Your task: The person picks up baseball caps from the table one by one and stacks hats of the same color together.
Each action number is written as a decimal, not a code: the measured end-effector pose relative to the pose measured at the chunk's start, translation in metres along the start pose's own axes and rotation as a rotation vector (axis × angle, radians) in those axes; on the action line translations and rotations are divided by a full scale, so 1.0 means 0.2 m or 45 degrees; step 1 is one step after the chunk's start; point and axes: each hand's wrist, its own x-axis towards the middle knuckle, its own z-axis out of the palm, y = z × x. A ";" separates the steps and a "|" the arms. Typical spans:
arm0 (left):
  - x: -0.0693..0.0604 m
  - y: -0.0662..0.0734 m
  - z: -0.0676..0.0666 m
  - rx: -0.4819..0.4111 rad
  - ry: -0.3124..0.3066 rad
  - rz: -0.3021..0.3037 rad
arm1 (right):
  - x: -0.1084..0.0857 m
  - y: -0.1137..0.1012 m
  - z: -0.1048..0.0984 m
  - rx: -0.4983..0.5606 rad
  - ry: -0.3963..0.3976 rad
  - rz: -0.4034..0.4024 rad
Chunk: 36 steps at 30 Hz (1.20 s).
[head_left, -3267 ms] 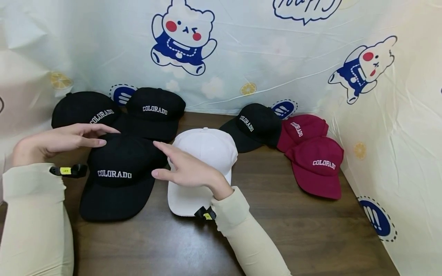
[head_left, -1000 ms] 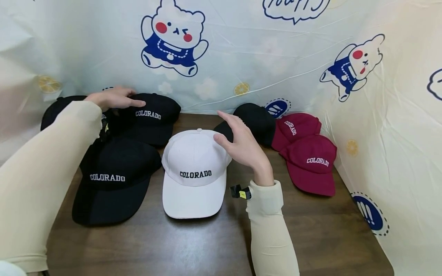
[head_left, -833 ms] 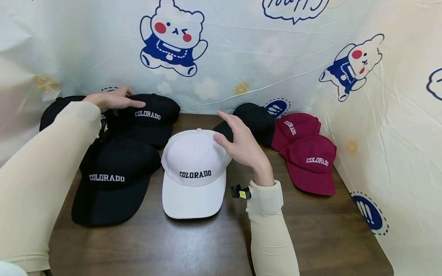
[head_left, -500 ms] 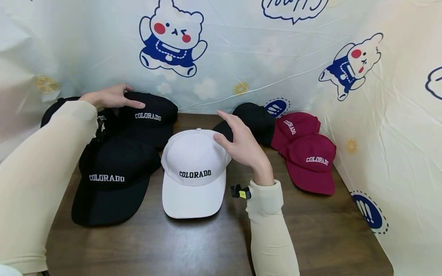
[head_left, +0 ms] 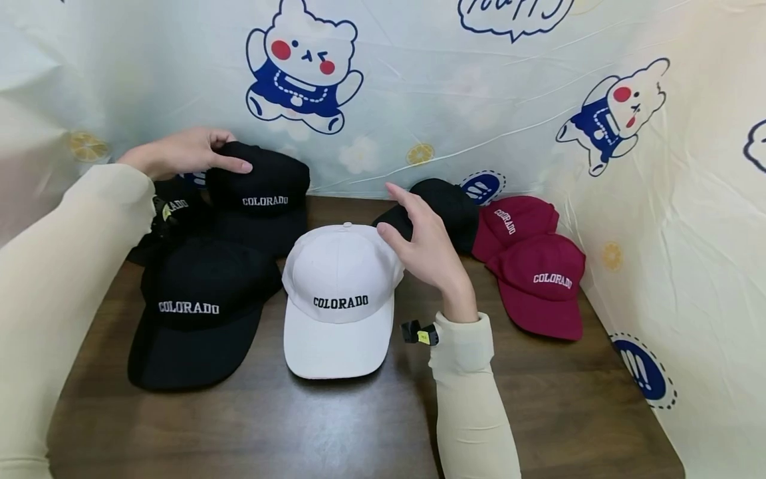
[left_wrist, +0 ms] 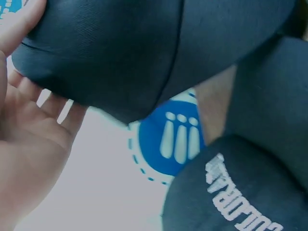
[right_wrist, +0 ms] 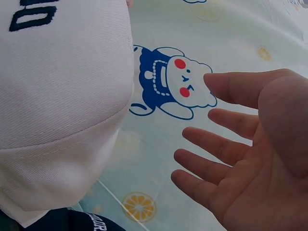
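Nearest me on the table [head_left: 335, 432] sit one black cap [head_left: 191, 286] and the white cap [head_left: 335, 273]; my right hand [head_left: 429, 249], fingers spread and empty, hangs just beside the white crown. Farther off, behind the first, my left hand [head_left: 179, 152] pinches a second black cap [head_left: 269, 176] by its crown. Its brim points at me, long axis running near to far. I'd say I'm adjusting its seat; next calls for lowering it gently, brim forward.

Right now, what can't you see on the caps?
Head view: lettering on the rightmost black cap, behind the right hand.
Head view: first letters on the back-left black cap, behind the wrist camera.
Right wrist view: most lettering on the white cap, cut off by the top edge.
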 end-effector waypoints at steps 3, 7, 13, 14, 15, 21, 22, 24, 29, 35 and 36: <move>-0.02 0.06 -0.02 -0.046 0.070 0.040 | 0.00 0.00 0.00 0.019 0.012 -0.007; -0.08 0.15 -0.07 -0.117 0.201 0.073 | 0.00 -0.01 0.01 0.059 0.015 -0.012; -0.23 0.28 -0.15 -0.499 0.375 0.210 | 0.01 -0.04 0.03 0.252 0.077 -0.042; -0.26 0.31 -0.16 -0.550 0.388 0.245 | 0.01 -0.05 0.03 0.290 0.089 -0.048; -0.29 0.33 -0.16 -0.591 0.399 0.280 | 0.02 -0.06 0.04 0.323 0.102 -0.056; -0.45 0.46 -0.14 -0.612 0.383 0.448 | 0.09 -0.14 0.02 0.387 0.096 -0.108; -0.47 0.47 -0.13 -0.580 0.373 0.466 | 0.11 -0.16 0.01 0.377 0.074 -0.121; -0.52 0.48 -0.12 -0.504 0.354 0.492 | 0.17 -0.20 0.01 0.344 0.023 -0.147; -0.62 0.48 -0.09 -0.360 0.281 0.540 | 0.32 -0.31 0.04 0.215 -0.089 -0.199; -0.69 0.43 -0.06 -0.294 0.148 0.592 | 0.44 -0.38 0.09 0.115 -0.320 -0.184; -0.70 0.43 -0.06 -0.296 0.134 0.598 | 0.45 -0.39 0.10 0.125 -0.374 -0.174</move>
